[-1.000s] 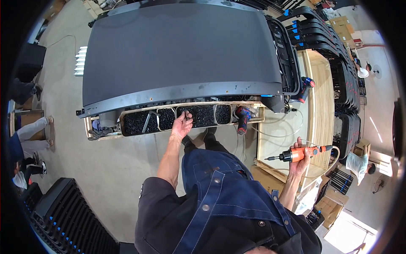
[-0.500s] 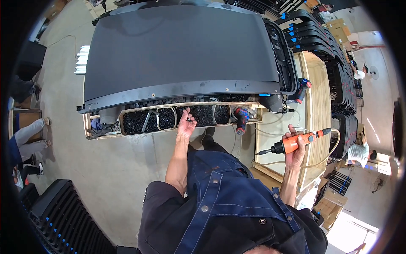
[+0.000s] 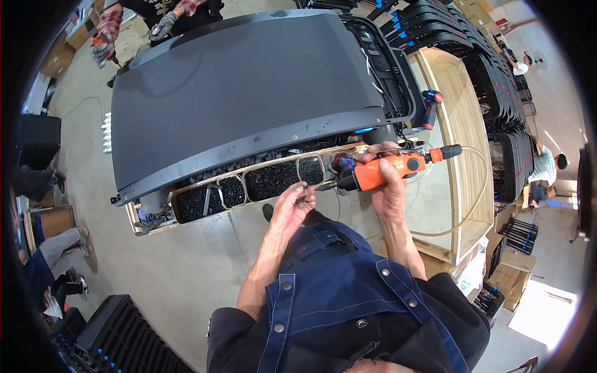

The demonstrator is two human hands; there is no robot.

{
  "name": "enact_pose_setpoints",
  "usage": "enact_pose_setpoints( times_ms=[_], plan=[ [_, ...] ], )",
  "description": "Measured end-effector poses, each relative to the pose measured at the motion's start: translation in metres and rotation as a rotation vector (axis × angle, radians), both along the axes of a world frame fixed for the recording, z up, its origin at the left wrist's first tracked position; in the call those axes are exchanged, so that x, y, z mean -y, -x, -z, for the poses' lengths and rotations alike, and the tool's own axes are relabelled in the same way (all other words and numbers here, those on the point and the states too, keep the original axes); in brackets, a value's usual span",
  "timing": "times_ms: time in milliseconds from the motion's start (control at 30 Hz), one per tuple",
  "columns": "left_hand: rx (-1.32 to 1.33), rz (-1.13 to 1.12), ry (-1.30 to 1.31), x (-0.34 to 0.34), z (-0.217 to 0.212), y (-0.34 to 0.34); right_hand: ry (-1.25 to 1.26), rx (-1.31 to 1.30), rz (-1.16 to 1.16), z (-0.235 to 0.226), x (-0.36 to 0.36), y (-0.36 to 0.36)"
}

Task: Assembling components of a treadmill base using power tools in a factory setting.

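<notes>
My right hand is wrapped round an orange air screwdriver, its black nose pointing left. A pale hose runs from its back end. At the tip of the bit is my left hand, fingers pinched together; whatever they hold is too small to make out. Just beyond it stands a wooden trough with bins of black screws. A metal strip lies in the left bin. Over the trough's far side spreads a large dark panel with a curved near rim.
A red-and-blue cordless driver sits at the trough's right end, partly hidden. Another cordless driver rests by a wooden crate. At the far left, a co-worker's gloved hand is near the panel. Stacked black frames stand lower left.
My left hand has come out of the screw bin toward me and to the right. The screwdriver has moved up and left to meet it. A co-worker has appeared at the far left.
</notes>
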State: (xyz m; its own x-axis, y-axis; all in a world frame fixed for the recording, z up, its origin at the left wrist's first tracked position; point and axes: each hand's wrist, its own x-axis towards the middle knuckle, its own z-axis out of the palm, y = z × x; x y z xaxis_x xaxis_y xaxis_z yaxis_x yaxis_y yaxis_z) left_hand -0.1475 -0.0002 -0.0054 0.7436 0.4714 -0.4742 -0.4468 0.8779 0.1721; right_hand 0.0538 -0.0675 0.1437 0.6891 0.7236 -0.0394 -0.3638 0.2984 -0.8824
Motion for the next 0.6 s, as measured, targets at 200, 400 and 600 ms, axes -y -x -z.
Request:
enact_pose_setpoints(
  times_ms=[200,400,600],
  plan=[
    [0.11,-0.048,0.097,0.011,-0.024,-0.046,-0.076,-0.049,-0.002,-0.001,-0.005,-0.036],
    [-0.066,-0.099,0.024,0.022,-0.044,-0.115,-0.063,0.013,0.027,-0.002,0.003,-0.091],
    [-0.073,0.003,0.163,0.01,-0.045,-0.201,-0.081,0.23,0.055,-0.016,0.003,-0.143]
  ],
)
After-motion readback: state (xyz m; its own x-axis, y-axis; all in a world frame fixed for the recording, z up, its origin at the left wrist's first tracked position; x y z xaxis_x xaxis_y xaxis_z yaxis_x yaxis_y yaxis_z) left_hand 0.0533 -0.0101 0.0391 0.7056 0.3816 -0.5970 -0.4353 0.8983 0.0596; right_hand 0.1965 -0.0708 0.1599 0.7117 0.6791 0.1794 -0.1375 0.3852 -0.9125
